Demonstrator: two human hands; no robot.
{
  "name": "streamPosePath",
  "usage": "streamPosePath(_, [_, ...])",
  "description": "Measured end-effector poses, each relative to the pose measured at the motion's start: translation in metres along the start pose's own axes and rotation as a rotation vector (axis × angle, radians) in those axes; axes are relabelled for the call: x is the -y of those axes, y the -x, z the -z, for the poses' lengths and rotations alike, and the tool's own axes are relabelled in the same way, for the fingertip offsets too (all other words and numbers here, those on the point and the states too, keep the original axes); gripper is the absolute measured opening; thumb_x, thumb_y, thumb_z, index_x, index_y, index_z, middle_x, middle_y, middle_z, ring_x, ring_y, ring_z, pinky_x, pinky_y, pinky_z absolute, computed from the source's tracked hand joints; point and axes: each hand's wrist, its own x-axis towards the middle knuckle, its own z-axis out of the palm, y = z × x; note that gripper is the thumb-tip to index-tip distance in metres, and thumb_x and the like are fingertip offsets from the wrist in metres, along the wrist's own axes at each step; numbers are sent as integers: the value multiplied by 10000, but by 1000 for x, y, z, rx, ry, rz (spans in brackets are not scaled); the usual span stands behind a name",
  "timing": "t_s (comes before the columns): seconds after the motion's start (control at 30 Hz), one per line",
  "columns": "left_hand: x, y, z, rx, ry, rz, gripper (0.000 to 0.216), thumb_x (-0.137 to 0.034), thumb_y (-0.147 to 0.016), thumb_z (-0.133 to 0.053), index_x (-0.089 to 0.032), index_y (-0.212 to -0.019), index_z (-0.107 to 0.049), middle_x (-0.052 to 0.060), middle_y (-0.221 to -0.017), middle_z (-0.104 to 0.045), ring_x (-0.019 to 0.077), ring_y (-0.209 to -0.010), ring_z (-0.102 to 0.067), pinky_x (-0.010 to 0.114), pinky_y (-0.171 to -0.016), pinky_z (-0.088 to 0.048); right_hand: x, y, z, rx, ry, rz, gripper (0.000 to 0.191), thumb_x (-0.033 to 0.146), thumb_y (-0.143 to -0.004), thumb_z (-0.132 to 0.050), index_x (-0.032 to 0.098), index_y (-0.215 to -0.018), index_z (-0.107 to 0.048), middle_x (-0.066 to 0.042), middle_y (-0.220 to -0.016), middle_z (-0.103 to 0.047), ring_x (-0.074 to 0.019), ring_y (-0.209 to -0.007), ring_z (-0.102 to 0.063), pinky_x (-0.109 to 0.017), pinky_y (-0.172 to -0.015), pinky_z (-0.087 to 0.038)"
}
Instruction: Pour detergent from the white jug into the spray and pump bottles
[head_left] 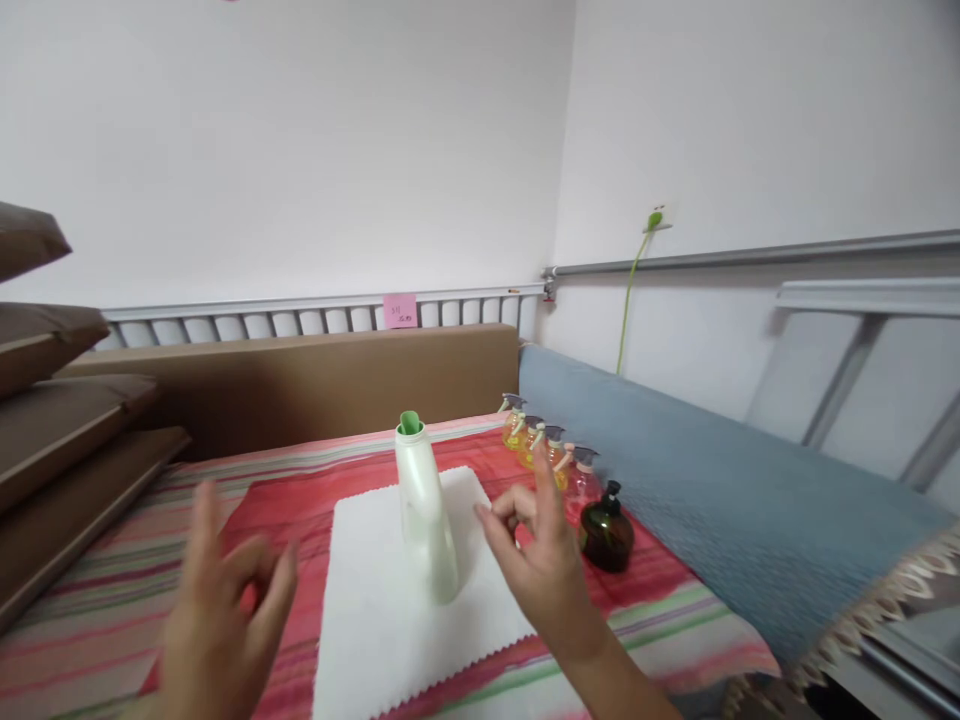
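A pale, whitish-green plastic jug [425, 510] with a side handle stands upright on a white cloth [360, 640] with zigzag edges. No cap sits on its neck, where a green pouring spout [409, 423] shows. To the left of the jug, my left hand [229, 610] is raised in the air, index finger up and thumb apart. On the other side, my right hand [544, 560] is held up likewise, with the index finger raised and the thumb pointing toward the jug. Both hands are empty and touch nothing; the left is blurred.
Several spray bottles [514, 425] with coloured liquid line the right side of the red striped cloth [285, 500], ending with a dark brown pump bottle [606, 535]. Stacked brown cushions [67, 440] rise at left. A brown board [337, 385] and blue padding [675, 460] border the back and right.
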Motion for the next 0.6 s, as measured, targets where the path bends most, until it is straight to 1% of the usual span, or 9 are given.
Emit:
streamPosePath(0.1, [12, -13, -6, 81, -14, -15, 857, -383, -780, -515, -142, -1448, -34, -117, -494, -351, 118, -426, -379, 223, -498, -367, -10, -10, 3, 35, 46, -131, 724, 195, -859, -470, 241, -1444, -46, 96, -581, -400, -118, -510, -425, -253, -588, -405])
streamPosePath(0.2, [25, -17, -10, 104, 5, -18, 872, -370, -784, -520, -133, -1447, -5, -123, -499, -330, 110, -420, -366, 213, -491, -356, -27, -15, 7, 60, 68, -222, 715, 209, -846, -477, 217, -1442, -83, 95, -575, -395, -123, -514, -420, -256, -586, -387])
streamPosePath(0.3, [26, -13, -15, 132, 28, -15, 856, -366, -787, -521, -125, -1447, -31, -122, -499, -327, 106, -414, -356, 206, -477, -349, -38, -6, 2, 128, -29, -337, 677, 237, -831, -501, 207, -1422, -174, 87, -576, -391, -132, -538, -415, -268, -591, -379])
streamPosePath(0.4, [17, 1, -29, 157, 60, -27, 763, -365, -804, -504, -151, -1441, -142, -101, -525, -377, 112, -448, -396, 205, -486, -373, -32, 29, -23, 216, -198, -455, 616, 295, -833, -492, 201, -1389, -244, 77, -578, -418, -134, -534, -439, -266, -558, -408])
streamPosePath(0.43, [12, 8, -36, 160, 81, -31, 722, -361, -813, -497, -158, -1433, -188, -93, -537, -394, 116, -463, -416, 207, -495, -388, -26, 46, -34, 265, -249, -493, 563, 311, -841, -467, 193, -1364, -292, 75, -559, -429, -130, -493, -444, -253, -496, -408])
streamPosePath(0.47, [8, 16, -43, 167, 105, -34, 680, -356, -821, -492, -163, -1421, -235, -83, -548, -411, 120, -476, -437, 209, -502, -402, -18, 64, -45, 379, -434, -592, 546, 339, -829, -483, 212, -1338, -331, 65, -579, -468, -125, -472, -460, -245, -455, -414])
streamPosePath(0.5, [3, 25, -50, 179, 126, -37, 640, -352, -827, -491, -167, -1404, -284, -74, -557, -430, 124, -487, -456, 212, -511, -418, -10, 82, -56, 488, -595, -623, 542, 378, -815, -517, 227, -1313, -366, 33, -660, -539, -128, -508, -513, -250, -466, -447])
streamPosePath(0.53, [-1, 34, -56, 191, 141, -41, 601, -349, -832, -492, -171, -1384, -332, -64, -567, -451, 127, -495, -473, 216, -521, -433, -2, 98, -64, 583, -671, -582, 509, 413, -820, -526, 238, -1283, -408, 5, -726, -586, -139, -569, -565, -262, -505, -483])
streamPosePath(0.6, [-9, 49, -66, 216, 164, -69, 541, -335, -832, -508, -184, -1342, -410, -43, -585, -496, 134, -504, -498, 225, -540, -453, 15, 121, -74, 630, -681, -525, 347, 431, -873, -463, 255, -1164, -532, -2, -692, -605, -154, -594, -593, -278, -519, -509])
